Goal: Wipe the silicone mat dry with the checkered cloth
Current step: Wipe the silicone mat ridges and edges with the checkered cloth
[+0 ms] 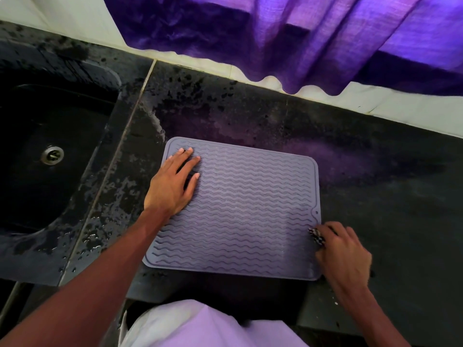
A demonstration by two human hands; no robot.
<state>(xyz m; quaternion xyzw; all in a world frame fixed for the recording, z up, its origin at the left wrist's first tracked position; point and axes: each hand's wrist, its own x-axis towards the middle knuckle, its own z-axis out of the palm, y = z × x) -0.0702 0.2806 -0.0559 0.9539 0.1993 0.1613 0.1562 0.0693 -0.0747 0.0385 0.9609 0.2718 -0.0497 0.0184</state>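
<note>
Left hand (172, 184) flat, fingers spread, pinning silicone mat (245, 211) far-left corner; right hand (343, 254) clutching bunched checkered cloth (317, 236) at right edge; mat's long axis extends leftward.

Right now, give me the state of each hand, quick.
Left hand: open, fingers flat on the mat.
Right hand: closed, fingers bunched round the checkered cloth at the mat's right edge.

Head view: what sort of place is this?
Probably a kitchen: a dark sink with a metal drain set into a wet stone counter, and a silicone mat lying beside it.
</note>
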